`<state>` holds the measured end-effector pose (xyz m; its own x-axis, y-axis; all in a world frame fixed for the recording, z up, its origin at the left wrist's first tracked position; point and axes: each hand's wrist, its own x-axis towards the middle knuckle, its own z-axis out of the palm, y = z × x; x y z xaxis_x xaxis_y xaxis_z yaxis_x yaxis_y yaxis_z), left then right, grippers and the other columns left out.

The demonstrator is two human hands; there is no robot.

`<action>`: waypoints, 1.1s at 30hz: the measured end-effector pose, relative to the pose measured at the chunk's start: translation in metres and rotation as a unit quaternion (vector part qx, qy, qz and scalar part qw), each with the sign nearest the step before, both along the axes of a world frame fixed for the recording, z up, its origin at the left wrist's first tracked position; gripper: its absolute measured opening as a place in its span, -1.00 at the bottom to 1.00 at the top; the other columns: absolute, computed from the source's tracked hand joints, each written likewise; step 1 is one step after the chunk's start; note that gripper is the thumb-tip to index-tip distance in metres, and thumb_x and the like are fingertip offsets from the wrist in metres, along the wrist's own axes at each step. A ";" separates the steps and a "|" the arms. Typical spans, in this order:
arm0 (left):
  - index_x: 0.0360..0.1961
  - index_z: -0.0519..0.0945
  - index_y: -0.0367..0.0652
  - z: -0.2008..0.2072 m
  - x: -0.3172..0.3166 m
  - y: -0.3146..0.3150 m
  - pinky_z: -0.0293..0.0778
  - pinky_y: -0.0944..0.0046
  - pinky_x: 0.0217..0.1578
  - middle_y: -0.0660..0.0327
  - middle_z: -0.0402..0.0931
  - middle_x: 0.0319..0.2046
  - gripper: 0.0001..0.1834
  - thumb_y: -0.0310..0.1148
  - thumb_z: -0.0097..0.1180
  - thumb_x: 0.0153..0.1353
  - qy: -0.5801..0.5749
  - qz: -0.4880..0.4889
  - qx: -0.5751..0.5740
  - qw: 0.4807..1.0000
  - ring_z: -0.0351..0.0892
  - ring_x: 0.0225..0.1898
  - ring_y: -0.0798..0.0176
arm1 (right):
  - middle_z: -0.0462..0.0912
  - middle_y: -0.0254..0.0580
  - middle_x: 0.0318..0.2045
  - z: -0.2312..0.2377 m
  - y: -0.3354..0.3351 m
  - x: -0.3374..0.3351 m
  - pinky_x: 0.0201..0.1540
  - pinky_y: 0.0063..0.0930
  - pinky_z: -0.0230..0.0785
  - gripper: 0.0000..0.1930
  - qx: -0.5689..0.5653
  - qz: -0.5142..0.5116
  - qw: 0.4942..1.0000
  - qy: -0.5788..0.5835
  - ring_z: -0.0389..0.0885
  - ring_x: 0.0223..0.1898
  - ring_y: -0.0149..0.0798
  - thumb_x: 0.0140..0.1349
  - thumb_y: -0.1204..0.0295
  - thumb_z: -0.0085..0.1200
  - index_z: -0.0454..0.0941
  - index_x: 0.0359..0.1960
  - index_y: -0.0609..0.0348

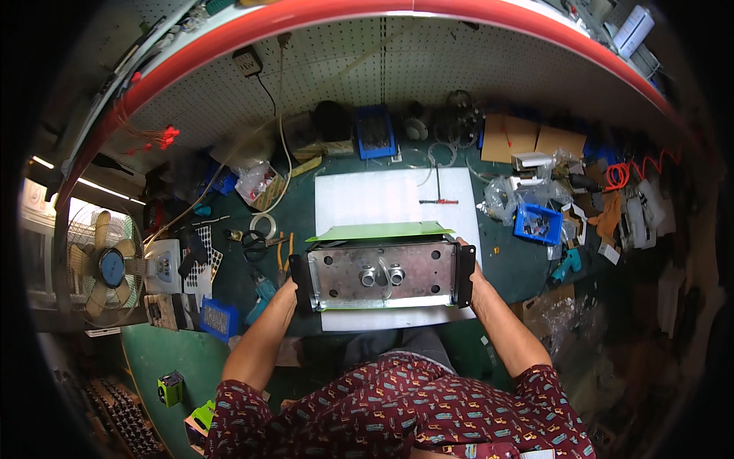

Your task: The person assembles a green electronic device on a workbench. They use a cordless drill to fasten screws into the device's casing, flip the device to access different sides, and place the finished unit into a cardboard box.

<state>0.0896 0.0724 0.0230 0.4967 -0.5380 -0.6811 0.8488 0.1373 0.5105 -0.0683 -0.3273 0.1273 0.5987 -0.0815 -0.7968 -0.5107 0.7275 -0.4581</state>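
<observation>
Black brackets (303, 281) partly hide the left hand (288, 292) and right hand (477, 280), their grip closed on the metal box (342, 277).

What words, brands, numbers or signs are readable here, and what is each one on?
I won't copy print out, but here's where it shows:
Black-and-white wall box: bold dark characters.
Blue fan hub: pale marking, too small to read.
White container, upper right: print too small.
Metal box between left hand and right hand: no lettering discernible.
</observation>
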 end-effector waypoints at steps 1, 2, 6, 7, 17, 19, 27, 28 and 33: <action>0.03 0.65 -0.27 -0.001 0.002 -0.002 0.61 0.19 -0.30 0.14 0.70 -0.20 -0.45 0.06 -0.06 0.53 -0.018 0.004 0.002 1.000 0.73 -0.28 0.16 | 0.73 -0.22 -0.08 0.002 -0.001 0.005 -0.02 -0.19 0.57 -0.35 -0.040 -0.003 0.999 0.025 0.69 -0.14 -0.15 0.37 -0.30 -0.11 0.67 0.06 -0.02; 0.03 0.65 -0.27 -0.003 0.003 -0.004 0.61 0.19 -0.30 0.14 0.70 -0.19 -0.45 0.06 -0.06 0.53 -0.034 0.009 0.004 0.999 0.73 -0.28 0.16 | 0.73 -0.24 -0.12 0.004 -0.002 0.005 -0.06 -0.20 0.57 -0.39 -0.030 -0.012 0.999 0.004 0.68 -0.17 -0.16 0.37 -0.28 -0.08 0.68 0.01 -0.04; 0.04 0.64 -0.27 -0.009 0.002 -0.008 0.61 0.20 -0.32 0.13 0.70 -0.18 -0.45 0.06 -0.05 0.53 -0.099 0.031 0.021 0.994 0.73 -0.29 0.16 | 0.74 -0.27 -0.22 0.010 -0.012 0.001 -0.17 -0.28 0.58 -0.46 -0.031 -0.041 0.999 -0.016 0.69 -0.29 -0.19 0.32 -0.21 0.02 0.70 -0.07 -0.03; 0.05 0.64 -0.27 -0.010 0.001 -0.010 0.61 0.20 -0.32 0.13 0.70 -0.18 -0.45 0.06 -0.05 0.52 -0.111 0.036 0.030 0.993 0.73 -0.29 0.16 | 0.75 -0.26 -0.24 0.010 -0.015 -0.001 -0.20 -0.32 0.58 -0.47 -0.049 -0.055 0.997 -0.024 0.70 -0.33 -0.20 0.31 -0.18 0.06 0.70 -0.07 0.00; 0.32 0.48 -0.21 -0.055 -0.021 -0.035 0.47 0.27 0.09 0.14 0.61 0.05 -0.45 -0.07 -0.09 0.47 -0.246 0.038 0.135 0.959 0.61 0.04 0.22 | 0.75 -0.25 -0.27 -0.086 -0.027 -0.007 -0.09 -0.36 0.60 -0.56 -0.048 -0.117 0.990 -0.069 0.72 -0.26 -0.27 0.39 -0.03 0.00 0.66 -0.11 0.09; 0.42 0.36 -0.17 -0.064 -0.027 -0.034 0.48 0.26 0.13 0.14 0.56 0.14 -0.37 -0.07 -0.08 0.42 -0.223 0.034 0.156 0.962 0.58 0.11 0.20 | 0.75 -0.28 -0.24 -0.106 -0.029 -0.018 -0.04 -0.37 0.59 -0.58 -0.014 -0.100 0.990 -0.102 0.71 -0.23 -0.30 0.39 -0.02 0.01 0.66 -0.12 0.08; 0.48 0.32 -0.10 -0.043 -0.040 -0.016 0.51 0.26 0.07 0.20 0.53 0.16 -0.40 -0.05 -0.13 0.55 -0.145 -0.031 0.180 0.972 0.56 0.04 0.32 | 0.58 -0.12 0.21 -0.076 -0.032 -0.017 0.26 -0.27 0.36 -0.44 -0.412 -0.079 0.908 -0.007 0.55 0.19 -0.11 0.44 0.15 0.10 0.46 0.35 0.23; 0.43 0.38 -0.15 -0.039 -0.046 -0.011 0.53 0.28 0.02 0.22 0.57 0.10 -0.43 -0.10 -0.03 0.52 -0.169 -0.002 0.197 0.966 0.56 -0.01 0.34 | 0.53 0.00 0.27 -0.058 -0.025 -0.013 0.32 -0.25 0.31 -0.43 -0.518 -0.044 0.852 -0.051 0.51 0.25 -0.06 0.37 0.25 0.18 0.45 0.34 0.30; 0.07 0.63 -0.30 -0.012 -0.092 0.000 0.54 0.37 -0.21 0.27 0.66 -0.21 -0.73 -0.42 0.15 0.40 -0.346 0.207 0.319 0.858 0.57 -0.23 0.41 | 0.12 0.28 0.53 0.022 0.052 0.002 0.50 0.37 -0.05 0.10 -0.710 0.403 0.485 -0.314 0.01 0.56 0.35 -0.02 0.03 0.52 0.18 0.53 0.12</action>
<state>-0.0025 0.0725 0.0108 0.9591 0.1538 -0.2375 0.2592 -0.1403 0.9556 -0.0658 -0.2753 0.1489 0.9804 0.1800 0.0795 0.1964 -0.8686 -0.4550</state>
